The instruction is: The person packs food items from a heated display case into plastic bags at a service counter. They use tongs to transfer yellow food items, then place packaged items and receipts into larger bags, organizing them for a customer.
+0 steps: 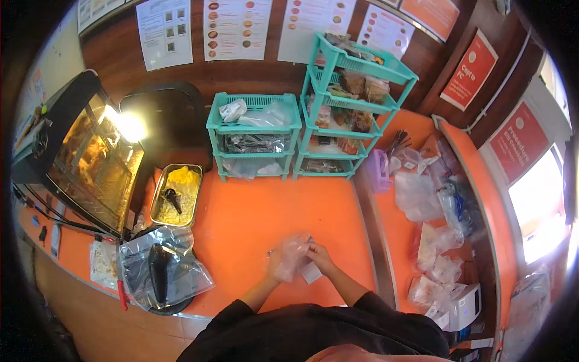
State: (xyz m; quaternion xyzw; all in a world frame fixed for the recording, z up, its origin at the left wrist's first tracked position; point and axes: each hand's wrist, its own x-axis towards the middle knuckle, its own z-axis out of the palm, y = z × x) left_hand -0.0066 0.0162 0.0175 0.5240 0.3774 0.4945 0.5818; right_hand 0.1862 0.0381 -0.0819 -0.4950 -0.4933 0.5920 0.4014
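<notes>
Over the orange counter (280,208), a crumpled clear plastic bag (291,258) lies between my hands. My left hand (274,264) holds the bag's left side, its fingers partly hidden behind the plastic. My right hand (319,258) pinches the bag's upper right edge between thumb and fingers. A white paper slip (311,273) hangs below my right hand; whether it is attached to the bag, I cannot tell. The bag's contents are too blurred to make out.
Left are a lit food warmer (90,167), a metal tray of yellow food (183,181) with a black scoop, and a clear plastic sheet (135,258) by a black handle. Teal racks (255,155) stand behind. A raised divider (377,244) separates bagged orders (436,267) and a white printer (466,307).
</notes>
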